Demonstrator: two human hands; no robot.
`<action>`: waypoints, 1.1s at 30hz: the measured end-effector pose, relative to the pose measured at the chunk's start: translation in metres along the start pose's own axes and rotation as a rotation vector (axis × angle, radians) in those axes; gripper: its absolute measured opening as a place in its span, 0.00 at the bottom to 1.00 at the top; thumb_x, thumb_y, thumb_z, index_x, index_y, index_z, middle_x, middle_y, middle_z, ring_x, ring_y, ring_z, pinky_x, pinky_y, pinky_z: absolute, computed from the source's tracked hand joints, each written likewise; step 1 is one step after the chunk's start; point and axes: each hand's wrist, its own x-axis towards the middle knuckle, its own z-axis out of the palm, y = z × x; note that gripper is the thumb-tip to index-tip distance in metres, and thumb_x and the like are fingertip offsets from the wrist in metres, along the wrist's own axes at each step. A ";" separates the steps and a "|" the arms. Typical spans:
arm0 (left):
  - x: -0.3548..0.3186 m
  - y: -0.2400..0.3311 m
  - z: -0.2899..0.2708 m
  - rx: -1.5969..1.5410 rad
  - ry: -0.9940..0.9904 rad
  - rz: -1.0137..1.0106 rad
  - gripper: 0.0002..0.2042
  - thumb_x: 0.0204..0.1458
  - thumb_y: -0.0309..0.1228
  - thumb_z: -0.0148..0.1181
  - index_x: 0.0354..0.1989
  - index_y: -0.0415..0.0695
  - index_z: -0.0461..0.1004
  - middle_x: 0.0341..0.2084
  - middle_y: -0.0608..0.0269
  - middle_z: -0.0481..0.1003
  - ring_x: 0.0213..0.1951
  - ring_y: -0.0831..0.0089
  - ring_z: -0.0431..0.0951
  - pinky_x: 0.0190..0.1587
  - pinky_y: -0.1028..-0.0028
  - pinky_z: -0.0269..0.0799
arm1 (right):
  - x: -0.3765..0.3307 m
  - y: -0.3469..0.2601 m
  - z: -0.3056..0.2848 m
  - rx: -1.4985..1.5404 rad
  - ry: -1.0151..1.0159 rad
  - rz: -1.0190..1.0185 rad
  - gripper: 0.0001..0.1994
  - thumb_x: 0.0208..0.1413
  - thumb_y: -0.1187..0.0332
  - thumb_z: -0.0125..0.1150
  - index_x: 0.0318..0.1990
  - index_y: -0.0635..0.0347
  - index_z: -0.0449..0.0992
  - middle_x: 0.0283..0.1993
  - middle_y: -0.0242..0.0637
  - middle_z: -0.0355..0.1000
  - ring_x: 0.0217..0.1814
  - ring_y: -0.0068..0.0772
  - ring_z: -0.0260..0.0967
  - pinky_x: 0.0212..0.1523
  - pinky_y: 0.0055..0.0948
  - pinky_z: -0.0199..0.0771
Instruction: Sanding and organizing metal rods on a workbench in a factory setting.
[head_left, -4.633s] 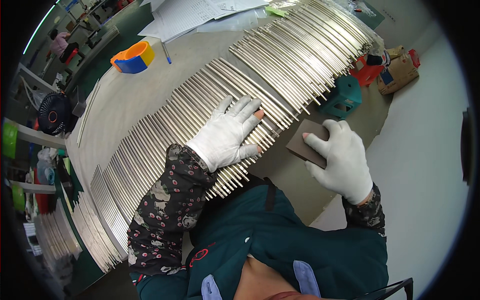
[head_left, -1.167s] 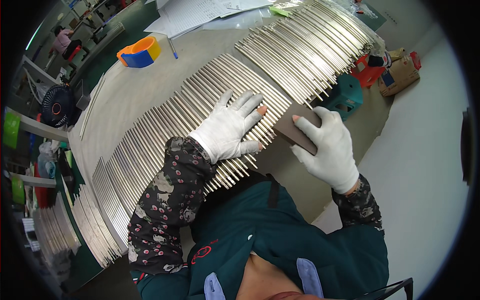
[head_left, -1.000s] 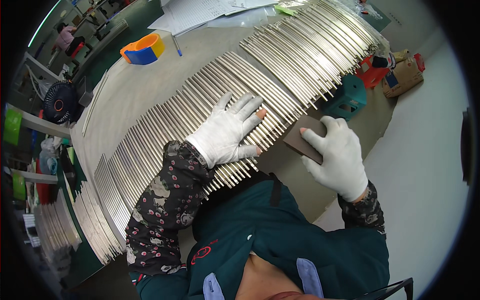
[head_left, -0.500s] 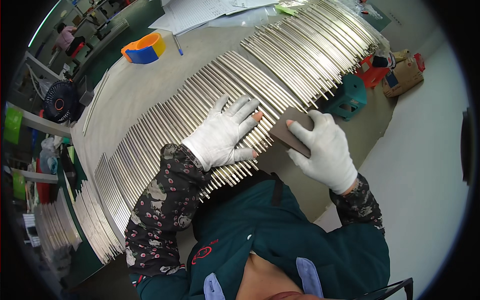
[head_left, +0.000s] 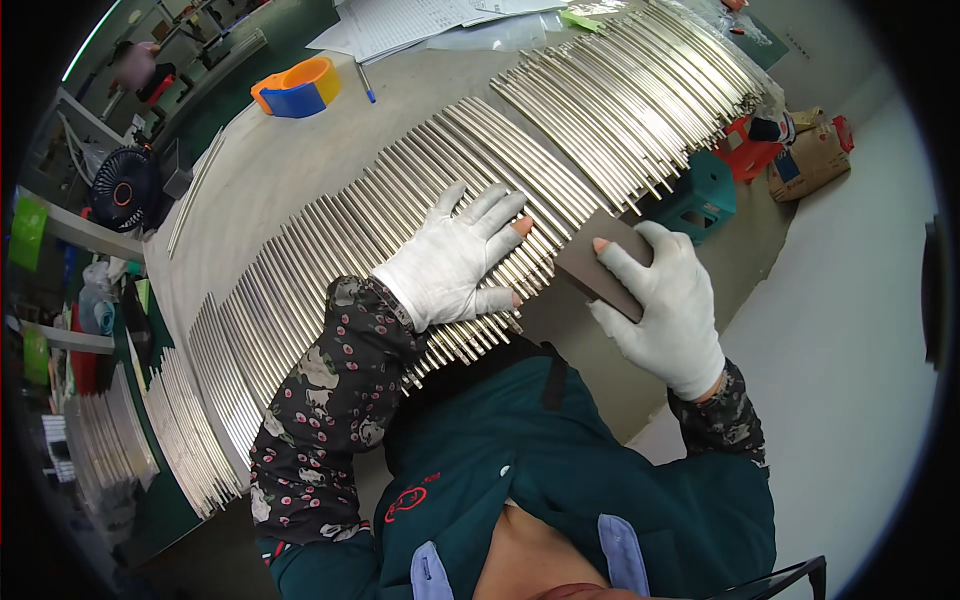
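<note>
A: Head view. Left hand (head_left: pixel 452 262), white-gloved with fingertips cut off, spread flat and open across a long row of thin metal rods (head_left: pixel 330 255) at frame centre. Gripping nothing; pressing down, probably to stop the rods rolling.

B: Right hand (head_left: pixel 662 300)?

A: Closed around a dark brown rectangular block (head_left: pixel 598 268), likely a sanding block, just right of centre. Thumb on top, fingers wrapped beneath. Block tilted, its upper edge close to the near ends of the rods, at the table's near edge. Contact with the rod ends not clear enough to call.

B: Layout of the rods?

A: Laid side by side in a band from lower left to upper right, near ends overhanging the table edge, presumably so the ends can be reached. Second batch (head_left: pixel 640 95) at upper right, brighter in tone.

B: Surroundings?

A: Grey table (head_left: pixel 290 165). Orange and blue tape rolls (head_left: pixel 296 88) upper left, papers (head_left: pixel 420 18) top centre, blue pen (head_left: pixel 366 84) beside them. Small fan (head_left: pixel 122 190) far left. Teal stool (head_left: pixel 700 190) and cardboard box (head_left: pixel 815 160) on the floor at right.
</note>
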 end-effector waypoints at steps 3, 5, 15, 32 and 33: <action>0.000 -0.002 0.000 0.029 0.035 0.016 0.42 0.51 0.66 0.40 0.68 0.48 0.48 0.66 0.46 0.49 0.68 0.50 0.48 0.67 0.47 0.38 | 0.010 -0.005 0.006 0.010 0.115 -0.014 0.23 0.37 0.60 0.69 0.46 0.52 0.76 0.47 0.51 0.66 0.45 0.46 0.65 0.39 0.38 0.70; 0.001 0.000 -0.003 0.005 -0.007 0.008 0.42 0.52 0.65 0.40 0.68 0.48 0.48 0.67 0.46 0.49 0.68 0.50 0.48 0.67 0.47 0.38 | 0.004 0.006 0.001 -0.039 -0.071 -0.037 0.23 0.37 0.60 0.69 0.45 0.52 0.77 0.46 0.50 0.66 0.45 0.46 0.65 0.39 0.38 0.70; 0.005 0.004 -0.002 0.010 0.052 -0.020 0.40 0.52 0.60 0.47 0.64 0.40 0.57 0.66 0.48 0.51 0.69 0.56 0.48 0.68 0.50 0.38 | -0.008 -0.017 0.002 -0.033 -0.081 -0.067 0.24 0.35 0.59 0.69 0.45 0.53 0.76 0.44 0.49 0.66 0.42 0.45 0.65 0.37 0.38 0.69; -0.015 0.001 -0.003 -0.007 -0.024 -0.077 0.39 0.53 0.62 0.42 0.69 0.51 0.47 0.67 0.46 0.47 0.68 0.48 0.46 0.66 0.42 0.36 | -0.005 -0.003 -0.017 -0.003 -0.112 -0.054 0.24 0.33 0.61 0.69 0.44 0.53 0.76 0.43 0.48 0.66 0.42 0.45 0.65 0.36 0.37 0.70; -0.015 0.002 -0.003 0.000 -0.021 -0.072 0.39 0.53 0.62 0.42 0.69 0.51 0.47 0.67 0.46 0.47 0.68 0.48 0.46 0.66 0.43 0.36 | -0.003 -0.005 -0.017 0.022 -0.050 -0.071 0.23 0.33 0.62 0.69 0.43 0.53 0.76 0.43 0.48 0.66 0.42 0.44 0.65 0.37 0.38 0.70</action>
